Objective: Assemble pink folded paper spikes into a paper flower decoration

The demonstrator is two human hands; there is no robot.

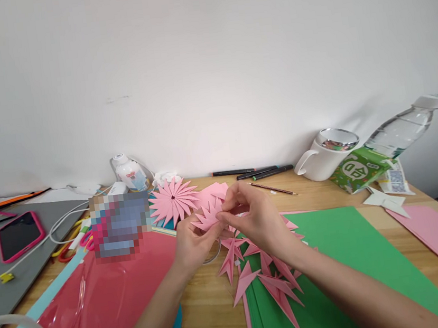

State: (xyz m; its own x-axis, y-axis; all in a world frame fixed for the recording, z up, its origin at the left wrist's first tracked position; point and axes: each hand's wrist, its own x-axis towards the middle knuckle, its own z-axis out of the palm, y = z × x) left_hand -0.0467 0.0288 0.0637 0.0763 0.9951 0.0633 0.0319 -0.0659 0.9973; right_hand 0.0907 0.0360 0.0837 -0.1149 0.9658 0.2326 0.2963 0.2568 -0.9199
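Both my hands hold one pink folded-paper piece (206, 218) with a fan of pointed tips, raised over the middle of the table. My left hand (196, 238) grips its lower left side, thumb on top. With thumb and fingertips closed, my right hand (251, 210) pinches its right edge; the exact spot is partly hidden by the fingers. Just behind, to the left, lies a finished-looking pink paper pinwheel star (173, 197) with a dark centre. Below my right hand, several loose pink folded-paper points (276, 284) lie in a heap, partly on green paper (334, 256).
Red sheets in clear plastic (111, 294) lie at left, near a phone (21, 236) and a white bottle (131, 172). Black pens (265, 172) and a pencil (273, 188) lie behind. A white mug (322, 156), a tissue pack (359, 169) and a water bottle (404, 128) stand right.
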